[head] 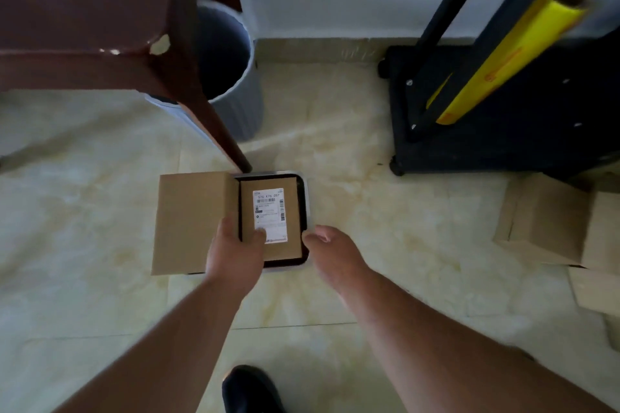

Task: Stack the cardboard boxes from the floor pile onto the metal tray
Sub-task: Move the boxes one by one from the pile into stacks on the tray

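Tiled floor (100,211): metal tray (307,198) holds labelled box (271,218). Left hand (235,251) grasps plain box (194,221) (light, stiff; hold edges); right hand (330,248) released.

Tray (307,198): metal, dark inside, floor centre. Labelled box (271,221): flat in tray. Plain box (193,221): at its 9 o'clock, overhanging. Pile (563,235): brown boxes, 3 o'clock

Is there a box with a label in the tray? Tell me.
Yes, a box with a white label lies inside the metal tray.
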{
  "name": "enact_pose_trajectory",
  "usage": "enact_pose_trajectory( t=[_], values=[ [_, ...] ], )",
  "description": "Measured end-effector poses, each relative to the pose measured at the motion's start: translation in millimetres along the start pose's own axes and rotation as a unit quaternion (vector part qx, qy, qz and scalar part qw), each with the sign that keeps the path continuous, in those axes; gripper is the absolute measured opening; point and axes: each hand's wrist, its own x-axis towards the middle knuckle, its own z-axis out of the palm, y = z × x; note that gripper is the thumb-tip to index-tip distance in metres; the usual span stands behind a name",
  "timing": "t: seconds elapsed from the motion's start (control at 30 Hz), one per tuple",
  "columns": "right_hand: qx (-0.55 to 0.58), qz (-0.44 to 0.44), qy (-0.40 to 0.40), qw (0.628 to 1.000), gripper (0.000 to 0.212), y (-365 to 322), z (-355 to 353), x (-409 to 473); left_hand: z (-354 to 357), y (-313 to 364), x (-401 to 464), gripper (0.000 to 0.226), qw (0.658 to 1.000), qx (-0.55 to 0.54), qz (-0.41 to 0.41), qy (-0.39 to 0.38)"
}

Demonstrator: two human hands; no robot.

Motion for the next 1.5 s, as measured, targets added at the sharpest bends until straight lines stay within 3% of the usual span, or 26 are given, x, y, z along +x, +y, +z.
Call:
enact_pose_trajectory(
  t=[0.2,0.33,0.47,0.8,1.1,1.5],
  values=[
    [0.028,0.017,0.052,0.998,0.054,23.3,-98.6,-0.7,71.1,44.7,-29.0,0.069,0.997,-0.007,-0.019,-0.073],
    [0.047,0.038,0.098,0.993,0.055,50.2,-157.1,-7.2,122.9,65.9,-52.4,0.061,0.995,0.039,-0.006,-0.095],
    [0.07,0.061,0.13,0.987,0.057,87.7,-226.6,-17.0,182.9,89.7,-82.9,0.072,0.989,0.059,0.001,-0.133],
    [0.127,0.103,0.188,0.968,0.06,186.1,-382.8,-42.6,343.5,140.6,-156.0,0.069,0.974,0.111,0.041,-0.195],
    [0.154,0.125,0.245,0.949,0.057,262.2,-490.6,-49.8,457.7,179.4,-198.8,0.07,0.955,0.161,0.075,-0.236],
    [0.193,0.166,0.284,0.924,0.059,322.0,-586.6,-14.1,572.6,232.3,-205.5,0.066,0.947,0.185,0.126,-0.229]
  ],
)
